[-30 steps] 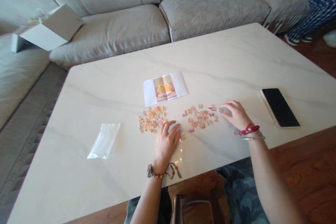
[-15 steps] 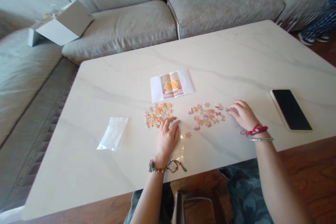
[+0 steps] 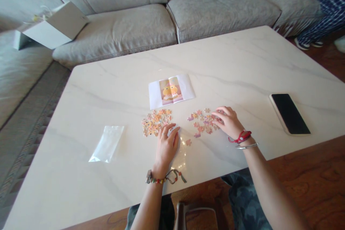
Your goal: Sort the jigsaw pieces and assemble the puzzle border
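The pieces lie on the worktop (image 3: pixel 231 68) in two groups, a dense left pile (image 3: pixel 154 121) and a looser right pile (image 3: pixel 201 123), with only a narrow strip between them. The left hand (image 3: pixel 165 151) rests at the near edge of the left pile, its fingers curved and a little apart, with no piece seen between them. The right hand (image 3: pixel 228 121) is over the outer side of the right pile, thumb and forefinger close together; whether they pinch a piece, I cannot tell. The main risk, I think, is mixing: if the left hand swings sideways, it could push pieces across the strip. The single piece (image 3: pixel 188 142) near its thumb seems the easiest to knock away, because nothing holds it. The loose cord (image 3: pixel 176 175) at the left wrist could also drag it, if the arm moves to the right. Under the right hand, small pieces could be flipped or scattered, since the fingers hide them. The left pile is just beside the paper (image 3: pixel 154 95), so a careless push might slide some pieces underneath. The bag (image 3: pixel 106 145) and the phone (image 3: pixel 290 114) are well apart, and are less in danger.
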`<move>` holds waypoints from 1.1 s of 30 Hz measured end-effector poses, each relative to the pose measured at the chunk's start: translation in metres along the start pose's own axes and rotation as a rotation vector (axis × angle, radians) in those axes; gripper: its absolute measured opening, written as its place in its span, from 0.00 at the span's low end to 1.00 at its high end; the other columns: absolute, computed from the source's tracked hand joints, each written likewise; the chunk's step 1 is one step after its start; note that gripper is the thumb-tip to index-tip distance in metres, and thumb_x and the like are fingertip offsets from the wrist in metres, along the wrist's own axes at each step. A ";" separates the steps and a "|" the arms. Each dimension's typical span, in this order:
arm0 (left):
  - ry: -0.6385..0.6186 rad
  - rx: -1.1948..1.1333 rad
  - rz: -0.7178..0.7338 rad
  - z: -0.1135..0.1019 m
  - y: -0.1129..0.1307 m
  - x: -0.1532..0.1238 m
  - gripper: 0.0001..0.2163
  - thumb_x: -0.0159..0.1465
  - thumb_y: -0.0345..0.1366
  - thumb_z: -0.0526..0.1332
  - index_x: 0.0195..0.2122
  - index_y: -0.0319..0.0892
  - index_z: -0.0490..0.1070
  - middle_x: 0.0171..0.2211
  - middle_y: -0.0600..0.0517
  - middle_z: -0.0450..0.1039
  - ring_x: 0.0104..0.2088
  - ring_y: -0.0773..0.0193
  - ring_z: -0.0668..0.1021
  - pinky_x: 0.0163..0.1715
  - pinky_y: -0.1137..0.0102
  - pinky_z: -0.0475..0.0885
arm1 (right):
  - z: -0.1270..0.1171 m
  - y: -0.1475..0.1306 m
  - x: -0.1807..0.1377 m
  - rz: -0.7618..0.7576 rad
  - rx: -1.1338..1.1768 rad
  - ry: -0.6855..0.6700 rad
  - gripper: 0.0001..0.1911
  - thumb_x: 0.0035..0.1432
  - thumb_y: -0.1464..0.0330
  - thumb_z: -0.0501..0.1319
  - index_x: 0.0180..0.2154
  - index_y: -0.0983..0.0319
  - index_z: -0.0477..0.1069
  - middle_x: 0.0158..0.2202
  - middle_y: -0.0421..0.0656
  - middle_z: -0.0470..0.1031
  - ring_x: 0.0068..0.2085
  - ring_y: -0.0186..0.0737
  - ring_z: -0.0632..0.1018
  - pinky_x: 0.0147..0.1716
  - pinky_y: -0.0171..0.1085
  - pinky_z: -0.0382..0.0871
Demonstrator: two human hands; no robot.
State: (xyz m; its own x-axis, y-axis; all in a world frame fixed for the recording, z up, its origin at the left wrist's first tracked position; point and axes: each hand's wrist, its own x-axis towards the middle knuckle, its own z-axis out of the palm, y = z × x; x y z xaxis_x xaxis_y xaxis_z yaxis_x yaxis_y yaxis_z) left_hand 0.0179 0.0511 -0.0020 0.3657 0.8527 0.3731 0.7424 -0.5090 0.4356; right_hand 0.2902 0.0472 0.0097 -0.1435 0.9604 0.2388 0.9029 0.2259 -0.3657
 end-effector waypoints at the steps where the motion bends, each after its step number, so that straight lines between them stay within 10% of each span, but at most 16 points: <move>1: -0.005 0.002 0.001 0.000 0.000 0.000 0.10 0.61 0.30 0.53 0.42 0.45 0.68 0.44 0.48 0.65 0.47 0.57 0.66 0.45 0.58 0.67 | 0.001 0.000 0.001 0.006 -0.004 0.006 0.11 0.51 0.68 0.59 0.39 0.56 0.71 0.42 0.46 0.68 0.42 0.45 0.68 0.39 0.46 0.62; 33: 0.003 0.021 -0.023 -0.003 0.003 0.003 0.10 0.61 0.29 0.52 0.41 0.43 0.69 0.44 0.46 0.66 0.48 0.57 0.66 0.45 0.60 0.66 | -0.014 0.031 -0.007 0.099 0.002 0.209 0.07 0.52 0.69 0.55 0.33 0.60 0.72 0.36 0.46 0.69 0.39 0.43 0.70 0.40 0.42 0.66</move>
State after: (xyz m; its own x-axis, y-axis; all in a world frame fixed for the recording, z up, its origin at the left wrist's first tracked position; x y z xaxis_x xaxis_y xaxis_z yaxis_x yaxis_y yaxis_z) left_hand 0.0190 0.0518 0.0030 0.3470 0.8638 0.3654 0.7623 -0.4867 0.4266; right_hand 0.3254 0.0451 0.0093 0.0333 0.9232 0.3828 0.9075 0.1325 -0.3987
